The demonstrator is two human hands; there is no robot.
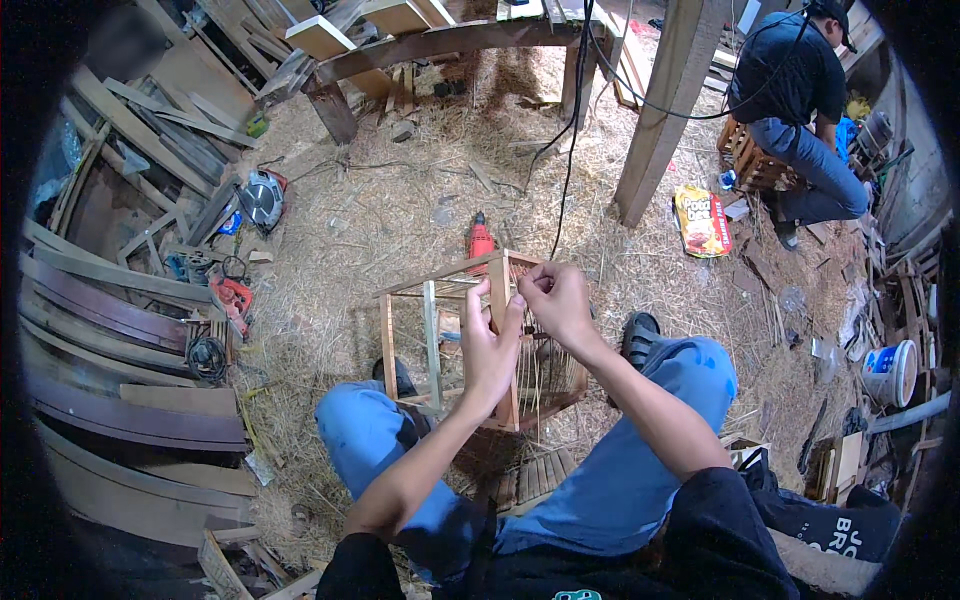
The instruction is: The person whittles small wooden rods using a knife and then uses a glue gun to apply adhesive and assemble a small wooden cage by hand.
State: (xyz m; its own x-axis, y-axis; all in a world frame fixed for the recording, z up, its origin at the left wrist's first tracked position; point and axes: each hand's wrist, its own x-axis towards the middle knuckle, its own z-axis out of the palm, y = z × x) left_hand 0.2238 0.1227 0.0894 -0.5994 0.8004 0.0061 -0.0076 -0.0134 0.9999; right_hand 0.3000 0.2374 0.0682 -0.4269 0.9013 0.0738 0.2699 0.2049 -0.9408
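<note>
Between my knees stands a small box-like wooden frame point(388, 345), with thin sticks or strands running along its right side. My left hand point(487, 358) grips its near top bar, with the thumb and forefinger on either side of the wood. Just to the right, my right hand point(562, 308) is closed in a pinch beside the same bar. Whatever lies between its fingertips is too small to make out. Beyond the frame, a red power drill point(481, 240) rests on the floor.
A circular saw point(263, 200) and a red power tool point(231, 300) lie left, near stacked boards point(140, 415). Cables hang beside a wooden post point(668, 110). At right are a yellow-red bag point(703, 222), a white bucket point(888, 372) and a seated person point(790, 80). Shavings cover the floor.
</note>
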